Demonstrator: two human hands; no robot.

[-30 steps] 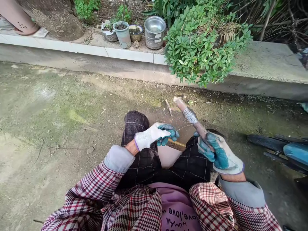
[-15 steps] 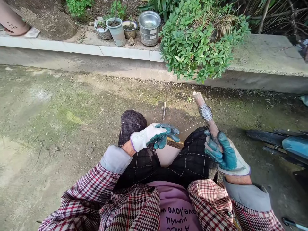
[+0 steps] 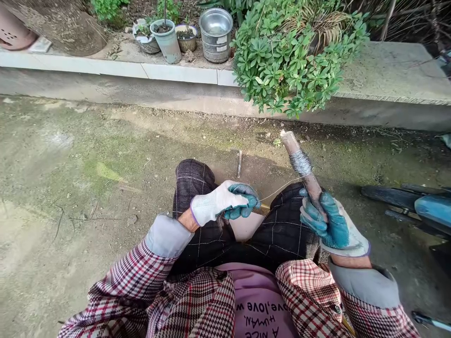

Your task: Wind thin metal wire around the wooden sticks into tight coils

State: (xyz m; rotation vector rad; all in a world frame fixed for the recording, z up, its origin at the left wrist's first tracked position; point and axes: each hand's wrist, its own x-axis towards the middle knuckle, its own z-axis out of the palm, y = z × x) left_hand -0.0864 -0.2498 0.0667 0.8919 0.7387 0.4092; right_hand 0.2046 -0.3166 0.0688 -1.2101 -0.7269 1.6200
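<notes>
My right hand, in a white and teal work glove, is wrapped round the lower end of a wooden stick. Thin silvery wire is wound in a thick coil near the stick's upper part, and the stick tilts up to the left. From the coil a loose strand of wire runs down to my left hand. That hand, gloved alike, pinches the strand with its fingers closed, above my lap. The wire's end inside the left fingers is hidden.
A short twig lies on the ground ahead of my knees. Beyond it runs a low tiled ledge with flowerpots, a metal pot and a leafy bush. A blue and black object stands at the right.
My left hand has closed its fingers, which were looser before, on the wire. My right hand and the stick have hardly moved. The view has shifted slightly.
</notes>
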